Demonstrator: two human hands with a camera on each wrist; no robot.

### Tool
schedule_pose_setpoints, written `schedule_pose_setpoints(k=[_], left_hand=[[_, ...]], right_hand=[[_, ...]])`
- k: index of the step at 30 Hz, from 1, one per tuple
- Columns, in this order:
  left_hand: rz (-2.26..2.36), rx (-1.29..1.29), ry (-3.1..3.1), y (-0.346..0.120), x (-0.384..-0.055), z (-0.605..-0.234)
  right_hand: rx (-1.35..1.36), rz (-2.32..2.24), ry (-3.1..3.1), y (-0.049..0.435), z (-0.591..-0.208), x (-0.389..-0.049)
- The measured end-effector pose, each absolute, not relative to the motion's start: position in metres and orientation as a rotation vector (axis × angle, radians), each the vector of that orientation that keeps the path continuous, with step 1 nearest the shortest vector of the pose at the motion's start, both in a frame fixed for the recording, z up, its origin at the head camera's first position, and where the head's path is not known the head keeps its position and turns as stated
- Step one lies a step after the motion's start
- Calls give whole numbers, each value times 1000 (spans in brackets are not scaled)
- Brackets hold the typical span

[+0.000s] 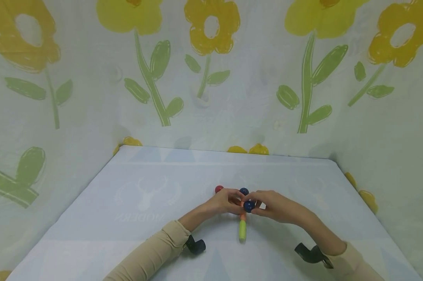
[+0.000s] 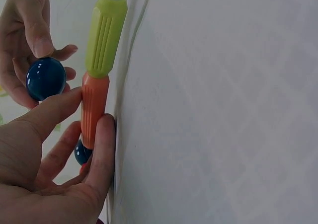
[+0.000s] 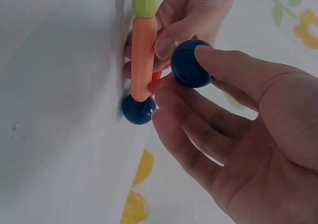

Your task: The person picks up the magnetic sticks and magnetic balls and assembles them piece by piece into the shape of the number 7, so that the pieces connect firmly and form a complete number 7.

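My left hand [image 1: 225, 201] pinches an orange ribbed rod [image 2: 94, 110] between thumb and fingers. End to end with it is a yellow-green ribbed rod [image 1: 242, 231], which points toward the near side of the table. At the orange rod's far end sits a dark blue ball [image 3: 138, 110]. Between its thumb and fingers my right hand [image 1: 278, 205] holds a second dark blue ball [image 3: 191, 64], just beside the orange rod. A red ball [image 1: 219, 189] shows past the left hand. Something red [image 3: 156, 76] is mostly hidden behind the orange rod and left fingers.
The work is on a white table [image 1: 127, 210] with faint printed patterns. A flower-print sheet [image 1: 239, 86] hangs behind it and at both sides. Black curved pieces [image 1: 196, 246] stick out by both wrists.
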State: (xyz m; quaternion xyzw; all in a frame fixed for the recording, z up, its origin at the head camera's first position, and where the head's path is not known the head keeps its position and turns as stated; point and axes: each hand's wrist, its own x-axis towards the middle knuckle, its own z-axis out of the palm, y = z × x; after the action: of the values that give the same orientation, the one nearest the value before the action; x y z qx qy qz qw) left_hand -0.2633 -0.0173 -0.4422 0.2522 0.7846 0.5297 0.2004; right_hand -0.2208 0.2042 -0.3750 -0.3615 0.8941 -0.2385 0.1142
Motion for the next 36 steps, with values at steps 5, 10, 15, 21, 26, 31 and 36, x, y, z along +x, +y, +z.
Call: schedule_pose_setpoints(k=[5, 10, 15, 21, 26, 31, 36], left_hand=[[1469, 695, 2215, -17, -264, -442], [1473, 685, 2213, -16, -265, -443], [1479, 684, 2201, -17, -265, -444], [1485, 693, 2189, -17, -265, -444], [1493, 696, 2181, -18, -265, -444], [1491, 688, 2173, -19, -265, -445], [1479, 692, 2184, -19, -265, -445]], right_hand=[[-1058, -657, 2621, 203, -374, -218], [-1053, -633, 2598, 201, -374, -215], [-1084, -658, 2564, 201, -377, -214], [-1089, -651, 2538, 201, -381, -213], [-1106, -663, 2510, 200, -381, -210], [-1092, -655, 2496, 198, -381, -208], [-1065, -638, 2490, 196, -383, -207]])
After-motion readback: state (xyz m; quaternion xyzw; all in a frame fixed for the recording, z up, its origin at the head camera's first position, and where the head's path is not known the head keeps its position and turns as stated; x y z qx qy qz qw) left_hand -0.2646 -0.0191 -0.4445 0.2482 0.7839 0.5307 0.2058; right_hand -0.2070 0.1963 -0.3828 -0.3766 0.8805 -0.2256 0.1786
